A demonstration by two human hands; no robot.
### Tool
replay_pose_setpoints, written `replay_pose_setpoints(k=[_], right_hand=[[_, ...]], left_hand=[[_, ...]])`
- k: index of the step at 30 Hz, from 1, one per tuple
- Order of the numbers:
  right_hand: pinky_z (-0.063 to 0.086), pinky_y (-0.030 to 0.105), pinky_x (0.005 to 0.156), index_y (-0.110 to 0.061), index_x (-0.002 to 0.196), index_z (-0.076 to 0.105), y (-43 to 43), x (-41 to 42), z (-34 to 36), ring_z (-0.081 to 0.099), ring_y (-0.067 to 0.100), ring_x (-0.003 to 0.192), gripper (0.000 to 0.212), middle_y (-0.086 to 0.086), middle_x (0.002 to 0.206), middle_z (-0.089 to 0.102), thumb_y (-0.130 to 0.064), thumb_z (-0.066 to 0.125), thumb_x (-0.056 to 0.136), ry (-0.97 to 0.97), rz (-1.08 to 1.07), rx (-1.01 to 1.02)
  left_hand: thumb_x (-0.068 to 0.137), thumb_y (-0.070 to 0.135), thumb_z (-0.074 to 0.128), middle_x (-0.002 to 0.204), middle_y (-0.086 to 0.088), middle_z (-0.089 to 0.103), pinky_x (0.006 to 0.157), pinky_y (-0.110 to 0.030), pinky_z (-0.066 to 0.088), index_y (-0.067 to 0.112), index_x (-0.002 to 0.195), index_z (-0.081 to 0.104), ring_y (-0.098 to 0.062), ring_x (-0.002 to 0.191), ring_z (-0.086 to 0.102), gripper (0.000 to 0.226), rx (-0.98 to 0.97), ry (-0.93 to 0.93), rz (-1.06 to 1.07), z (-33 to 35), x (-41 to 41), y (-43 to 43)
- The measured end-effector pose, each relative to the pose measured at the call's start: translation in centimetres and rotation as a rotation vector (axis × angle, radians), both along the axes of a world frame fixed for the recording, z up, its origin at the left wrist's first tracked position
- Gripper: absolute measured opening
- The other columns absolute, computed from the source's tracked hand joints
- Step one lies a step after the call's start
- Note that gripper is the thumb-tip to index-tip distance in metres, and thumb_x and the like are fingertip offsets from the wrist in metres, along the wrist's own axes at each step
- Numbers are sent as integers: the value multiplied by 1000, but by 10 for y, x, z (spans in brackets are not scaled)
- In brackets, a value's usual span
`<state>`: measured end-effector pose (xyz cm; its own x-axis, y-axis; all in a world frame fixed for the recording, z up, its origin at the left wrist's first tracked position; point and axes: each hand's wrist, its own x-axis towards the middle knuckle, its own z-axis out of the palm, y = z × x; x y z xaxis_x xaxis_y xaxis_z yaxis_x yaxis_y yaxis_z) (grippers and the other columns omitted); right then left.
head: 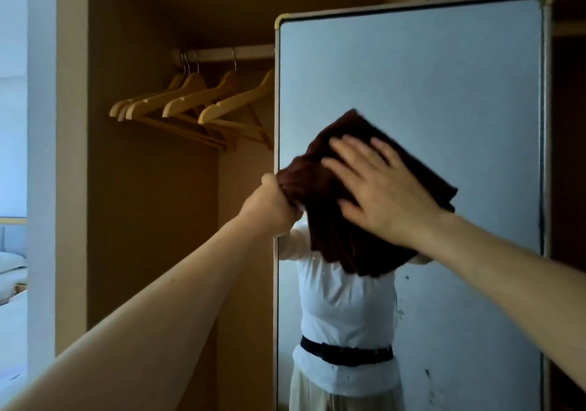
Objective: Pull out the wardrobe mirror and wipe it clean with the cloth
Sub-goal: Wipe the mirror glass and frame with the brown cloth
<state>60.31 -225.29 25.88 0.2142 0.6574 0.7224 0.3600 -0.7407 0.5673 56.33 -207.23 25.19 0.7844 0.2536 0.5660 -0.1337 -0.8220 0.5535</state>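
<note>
**Mirror out of the wardrobe, cloth pressed flat to the glass**

The mirror stands upright in a pale frame with rounded corners, filling the right half of the view in front of the open wardrobe. Its glass reflects a grey wall and a torso in a white top with a dark belt.

The brown cloth lies against the glass around mid-height, near the left edge. It is folded into a thick pad, with one bunched corner reaching the frame.

The right hand lies spread on the cloth, fingers straight and apart, palm pressing it to the mirror.

The left hand is a closed fist at the mirror's left edge, its fingers curled round the frame. The cloth's bunched corner touches this hand; whether the fingers also pinch it cannot be told.

Inside the wardrobe, four wooden hangers hang from a pale rail, which runs behind the mirror's left edge.

Small dark specks dot the lower right of the glass, below the cloth.
</note>
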Motion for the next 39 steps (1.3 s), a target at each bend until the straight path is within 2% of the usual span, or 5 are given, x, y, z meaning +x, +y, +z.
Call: replay_pose_setpoints(k=[11, 19, 25, 33, 39], right_hand=[[-1, 57, 111, -18, 149, 15, -18, 4, 94, -1, 27, 144, 78, 12, 158, 2, -61, 33, 87, 59, -121, 458], [7, 60, 111, -13, 144, 34, -5, -6, -105, 15, 32, 143, 79, 16, 154, 21, -55, 54, 80, 21, -26, 19], [15, 57, 107, -15, 134, 51, -49, -5, -70, 36, 31, 135, 80, 12, 147, 39, -40, 75, 62, 6, 62, -272], [5, 51, 115, -20, 146, 27, -90, 8, 94, 8, 25, 144, 76, 9, 157, 11, -49, 45, 79, 78, -6, 406], [7, 54, 112, -10, 142, 37, -52, 8, -13, 17, 33, 142, 75, 17, 154, 22, -45, 45, 76, -2, 47, 359]], left_hand=[[89, 11, 53, 90, -8, 55, 85, -47, 53, 8, 103, 35, -30, 92, 60, 23, -44, 11, -4, -3, -1, 2], [88, 9, 58, 97, -10, 60, 89, -45, 51, 5, 104, 38, -30, 98, 60, 26, -40, -7, -17, -2, -5, -1], [87, 9, 57, 92, -8, 56, 86, -47, 53, 6, 102, 37, -31, 95, 61, 25, -59, 1, -32, -1, -10, -2], [87, 7, 54, 99, -16, 61, 85, -48, 54, 2, 106, 41, -33, 94, 62, 24, -83, -17, -30, -3, -12, -2], [87, 8, 58, 101, -18, 62, 86, -48, 53, 2, 110, 40, -34, 94, 62, 30, -91, -6, -31, -3, -14, -2]])
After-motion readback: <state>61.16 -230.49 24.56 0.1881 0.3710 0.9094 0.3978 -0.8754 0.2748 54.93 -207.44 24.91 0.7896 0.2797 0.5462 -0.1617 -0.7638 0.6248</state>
